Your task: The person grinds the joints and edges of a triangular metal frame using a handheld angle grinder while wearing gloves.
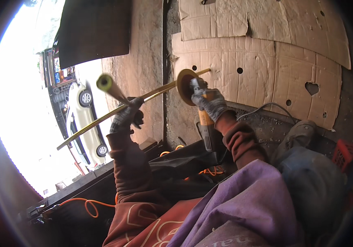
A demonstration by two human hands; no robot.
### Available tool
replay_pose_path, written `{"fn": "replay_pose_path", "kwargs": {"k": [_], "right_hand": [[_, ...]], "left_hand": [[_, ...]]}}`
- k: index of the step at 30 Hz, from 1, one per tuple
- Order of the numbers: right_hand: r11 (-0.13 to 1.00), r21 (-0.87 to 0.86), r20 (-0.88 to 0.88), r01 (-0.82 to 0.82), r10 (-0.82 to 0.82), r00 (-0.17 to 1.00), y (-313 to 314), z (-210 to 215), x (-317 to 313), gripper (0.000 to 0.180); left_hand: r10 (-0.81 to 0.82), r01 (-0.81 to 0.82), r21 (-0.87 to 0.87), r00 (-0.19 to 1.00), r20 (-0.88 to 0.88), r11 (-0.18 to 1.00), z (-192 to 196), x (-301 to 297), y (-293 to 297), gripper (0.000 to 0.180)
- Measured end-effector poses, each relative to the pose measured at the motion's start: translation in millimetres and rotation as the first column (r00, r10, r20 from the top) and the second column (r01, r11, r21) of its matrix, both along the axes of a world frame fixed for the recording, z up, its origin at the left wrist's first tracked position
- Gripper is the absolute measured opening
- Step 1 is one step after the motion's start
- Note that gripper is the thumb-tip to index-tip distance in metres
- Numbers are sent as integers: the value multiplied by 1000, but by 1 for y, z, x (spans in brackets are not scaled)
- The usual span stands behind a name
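Note:
My gloved left hand [126, 117] is closed around a long, thin, brass-coloured metal bar [92, 126] that slants from lower left to upper right. A tube [116, 91] with a round, yellow-green-rimmed end sticks up from the same hand; whether it joins the bar is hidden by my fingers. In my gloved right hand [212, 105] is an angle grinder with a yellow and grey body [205, 127]. Its round, brownish disc [184, 86] lies across the bar's far part, and the bar's tip shows beyond it. Whether disc and bar touch, I cannot tell.
Flattened cardboard sheets [258, 61] with holes cover the ground ahead and right. A dark panel [96, 33] hangs at upper left, near a parked car [86, 123] outside. Orange cord [91, 208] runs at lower left. A red crate [348, 155] stands at far right.

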State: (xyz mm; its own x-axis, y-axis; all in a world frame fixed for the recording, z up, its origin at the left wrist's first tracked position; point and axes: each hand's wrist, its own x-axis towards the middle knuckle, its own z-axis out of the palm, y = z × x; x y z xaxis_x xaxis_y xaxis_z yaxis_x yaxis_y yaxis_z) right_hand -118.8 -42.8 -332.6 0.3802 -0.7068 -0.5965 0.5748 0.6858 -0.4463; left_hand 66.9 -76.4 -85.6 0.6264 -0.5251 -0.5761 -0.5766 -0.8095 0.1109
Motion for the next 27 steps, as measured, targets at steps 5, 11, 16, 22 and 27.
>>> {"fn": "replay_pose_path", "kwargs": {"k": [5,11,16,22,27], "right_hand": [[992,124,-117,-4,18,993,7,-26,-1,18],[994,-79,102,82,-74,992,5,21,15,22],[996,51,5,-69,69,998,7,-12,1,43],[996,94,26,-12,9,1000,4,-17,10,48],[987,-141,-39,-73,68,997,-2,17,16,20]], "left_hand": [[-123,-177,-374,747,-654,910,-12,24,17,53],[-44,-248,-419,817,-575,874,-25,40,10,55],[233,-479,-299,771,-592,825,-33,42,4,51],[346,-516,-314,816,-463,797,-37,38,-3,60],[330,-427,-345,893,-307,836,-35,25,-7,67]]}}
